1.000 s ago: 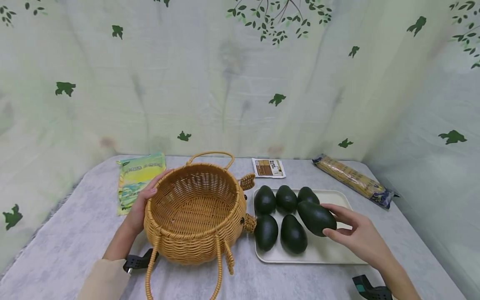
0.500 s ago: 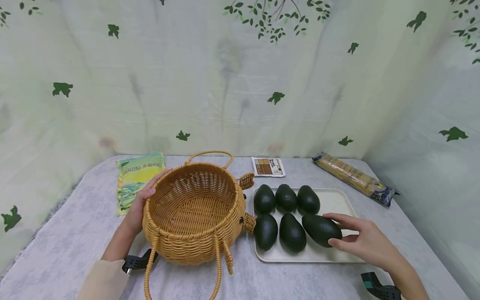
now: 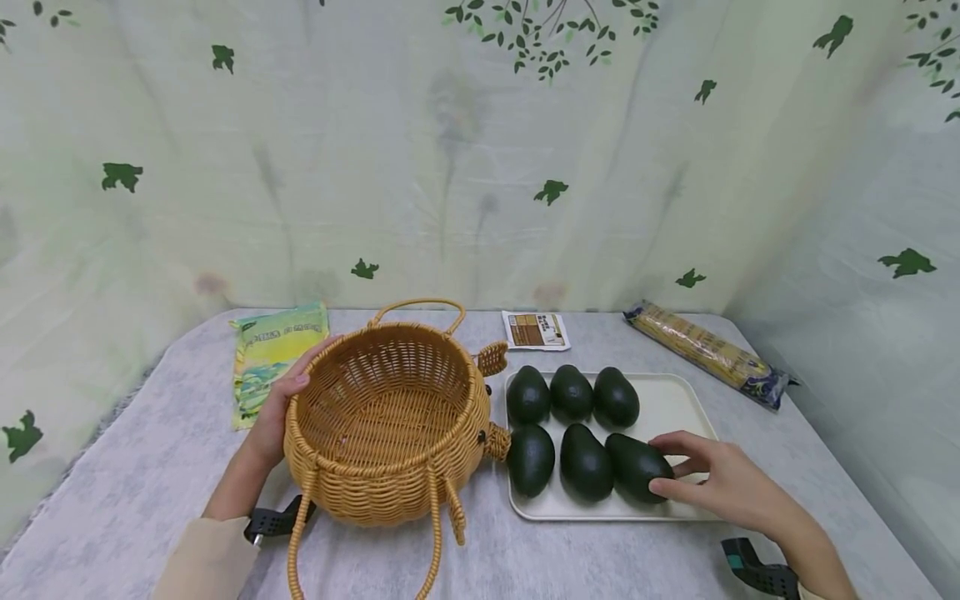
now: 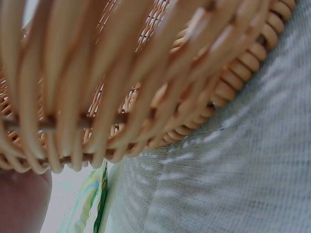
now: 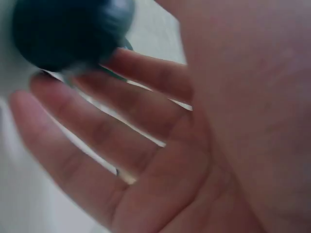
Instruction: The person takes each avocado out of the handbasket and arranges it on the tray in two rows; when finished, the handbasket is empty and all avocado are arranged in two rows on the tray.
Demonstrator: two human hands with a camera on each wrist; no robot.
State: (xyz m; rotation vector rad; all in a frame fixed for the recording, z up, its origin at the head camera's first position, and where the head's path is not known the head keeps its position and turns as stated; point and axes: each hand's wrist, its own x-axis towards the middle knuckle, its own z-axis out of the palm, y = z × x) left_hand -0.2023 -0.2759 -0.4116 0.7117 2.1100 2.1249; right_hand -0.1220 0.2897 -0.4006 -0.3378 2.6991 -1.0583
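Note:
In the head view, my right hand (image 3: 712,479) pinches a dark green avocado (image 3: 636,467) between thumb and fingers, low over a cream tray (image 3: 675,400). The right wrist view shows the fingers beside that avocado (image 5: 68,31), which is blurred. Several more avocados (image 3: 585,462) lie in two rows at the tray's left. My left hand (image 3: 277,408) rests along the outer left wall of a wicker basket (image 3: 390,492), thumb near the rim. The basket has no avocado visible inside. Its weave (image 4: 97,97) fills much of the left wrist view, and most left fingers are hidden.
A yellow-green packet (image 3: 273,350) lies behind the left hand. A small brown-and-white packet (image 3: 536,331) lies at the back, and a long bag of what looks like noodles (image 3: 705,350) at the back right. Basket handles (image 3: 435,542) hang toward the front edge.
My right hand has brought the avocado down and toward the front of the tray, to the right end of the front row. The left hand and the basket stay in place.

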